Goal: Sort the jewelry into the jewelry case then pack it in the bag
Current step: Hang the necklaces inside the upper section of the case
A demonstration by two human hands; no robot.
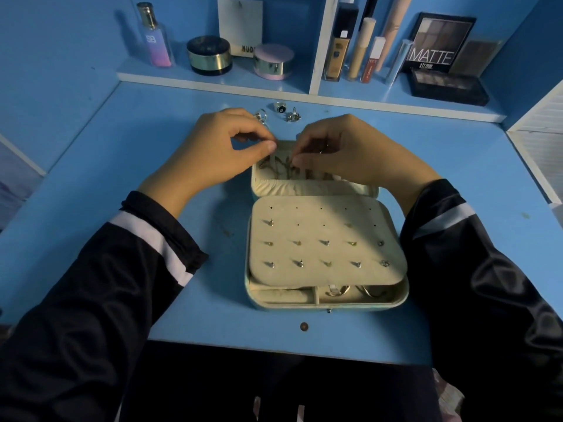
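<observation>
Nearest the viewer, both forearms are being covered by dark sleeves (128, 269) with a pale band, and the elbows are being cut off by the frame edges. Between the wrists, the jewelry case (393, 300) is lying open on the blue table (91, 178). Its near compartments are being largely hidden by a cream stud panel (323, 220); only a strip is being shown, where hoops or rings are too small to be told apart. Small studs (300, 263) are being carried in the panel's nearer rows, while the far holes are being left bare.

Directly under the fingers, the padded lid (304, 187) is being shown flat, with thin chains (281, 169) tangled in its pocket. The chains are being pinched between the thumb and fingertips of the right hand (350, 150), which is masking the pocket's right part. The thumb and forefinger of the left hand (219, 150) are being pressed together at the lid's far corner; whether a chain is being held there cannot be told.

Just beyond the knuckles, three rings (280, 108) are lying on the table. Further off, cosmetics (210, 56) are being kept on a shelf (243, 82).
</observation>
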